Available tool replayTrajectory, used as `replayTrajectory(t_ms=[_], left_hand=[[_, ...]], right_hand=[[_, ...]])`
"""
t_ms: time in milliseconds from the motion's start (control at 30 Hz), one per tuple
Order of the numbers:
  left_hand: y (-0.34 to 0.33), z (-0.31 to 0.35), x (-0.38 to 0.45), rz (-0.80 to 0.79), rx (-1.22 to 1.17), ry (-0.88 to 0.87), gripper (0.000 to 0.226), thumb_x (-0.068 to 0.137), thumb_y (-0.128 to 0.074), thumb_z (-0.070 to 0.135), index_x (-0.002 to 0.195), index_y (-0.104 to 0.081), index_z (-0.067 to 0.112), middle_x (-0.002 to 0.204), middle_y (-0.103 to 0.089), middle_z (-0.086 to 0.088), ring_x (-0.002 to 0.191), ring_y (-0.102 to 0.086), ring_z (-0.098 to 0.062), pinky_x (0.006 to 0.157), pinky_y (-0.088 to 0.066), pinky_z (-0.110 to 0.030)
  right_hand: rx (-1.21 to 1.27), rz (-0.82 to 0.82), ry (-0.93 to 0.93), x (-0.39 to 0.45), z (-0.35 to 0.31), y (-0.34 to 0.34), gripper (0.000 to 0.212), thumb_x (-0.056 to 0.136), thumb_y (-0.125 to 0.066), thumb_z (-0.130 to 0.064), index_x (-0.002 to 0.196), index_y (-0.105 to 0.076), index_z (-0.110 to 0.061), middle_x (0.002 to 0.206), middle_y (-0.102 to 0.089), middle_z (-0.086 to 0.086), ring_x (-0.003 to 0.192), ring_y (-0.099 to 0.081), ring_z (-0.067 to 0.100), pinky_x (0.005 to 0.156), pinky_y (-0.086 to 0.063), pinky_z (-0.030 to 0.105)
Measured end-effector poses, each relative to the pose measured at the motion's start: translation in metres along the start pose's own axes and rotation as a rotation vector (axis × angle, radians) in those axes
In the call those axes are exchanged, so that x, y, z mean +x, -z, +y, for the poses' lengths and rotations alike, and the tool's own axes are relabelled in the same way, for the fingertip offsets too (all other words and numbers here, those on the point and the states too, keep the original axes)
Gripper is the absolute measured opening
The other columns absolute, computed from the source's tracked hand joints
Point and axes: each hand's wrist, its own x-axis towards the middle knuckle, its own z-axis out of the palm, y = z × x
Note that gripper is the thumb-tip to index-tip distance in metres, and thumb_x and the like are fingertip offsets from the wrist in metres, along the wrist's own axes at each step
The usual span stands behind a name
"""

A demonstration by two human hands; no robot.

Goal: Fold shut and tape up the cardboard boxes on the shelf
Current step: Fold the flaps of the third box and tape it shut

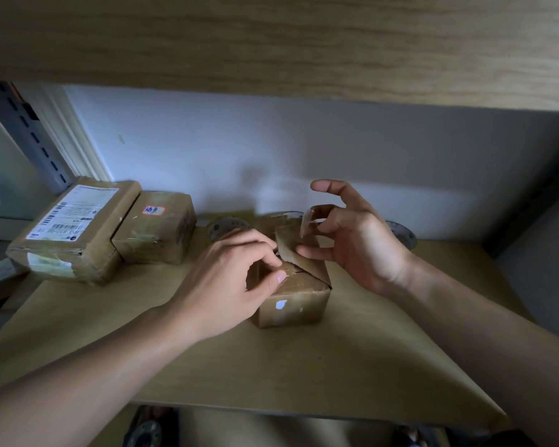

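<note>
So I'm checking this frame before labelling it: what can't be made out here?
- Small box: its inside is hidden by flaps and both hands, left and right.
- Big box label: print too small and blurred.
- Grey discs behind: half hidden by the box and hands.
- No tape on the small box is discernible.

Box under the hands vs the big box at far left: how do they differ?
The small box has its top flaps still up, with the left hand and right hand on them; the large box is shut and taped. The large box carries a white shipping label; the small box shows only sticker scraps. Both are brown cardboard on the shelf.
</note>
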Motion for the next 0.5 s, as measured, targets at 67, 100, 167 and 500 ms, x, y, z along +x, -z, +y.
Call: replayTrajectory(t_ms=[67,100,167,500], left_hand=[[-0.0010,-0.0013,-0.0005,0.041,-0.007,0.001,0.011,0.088,-0.077,0.030,0.086,-0.071,0.021,0.095,-0.063,0.015,0.089,-0.062,-0.005,0.074,-0.047,-0.019],[-0.0015,-0.0019,-0.0011,0.056,-0.011,0.003,0.012,0.087,-0.078,0.029,0.088,-0.069,0.021,0.092,-0.061,0.014,0.087,-0.061,-0.006,0.075,-0.047,-0.022],[-0.0018,-0.0030,-0.0030,0.059,-0.009,-0.002,0.017,0.087,-0.077,0.030,0.100,-0.070,0.021,0.097,-0.059,0.013,0.090,-0.060,-0.006,0.073,-0.042,-0.013],[-0.0051,-0.0083,-0.0035,-0.010,0.052,-0.129,0.027,0.098,-0.058,0.032,0.106,-0.074,0.012,0.117,-0.055,0.006,0.100,-0.059,-0.002,0.087,-0.049,-0.024]], right_hand=[[-0.014,-0.003,-0.005,0.0017,0.0008,-0.0011,0.063,0.074,-0.053,-0.001,0.134,-0.051,-0.021,0.088,-0.059,0.011,0.088,-0.058,0.024,0.084,-0.058,0.048],[-0.019,-0.003,-0.008,0.0026,0.0013,-0.0015,0.061,0.077,-0.052,0.000,0.134,-0.050,-0.020,0.088,-0.058,0.011,0.089,-0.056,0.024,0.085,-0.058,0.048],[-0.021,0.010,-0.021,0.0043,0.0027,-0.0021,0.056,0.084,-0.049,0.006,0.134,-0.050,-0.019,0.087,-0.057,0.012,0.089,-0.054,0.026,0.085,-0.058,0.047],[-0.180,0.146,-0.059,0.0072,0.0100,-0.0032,0.047,0.092,-0.057,0.014,0.126,-0.055,-0.019,0.106,-0.059,0.019,0.076,-0.067,0.018,0.067,-0.058,0.027]])
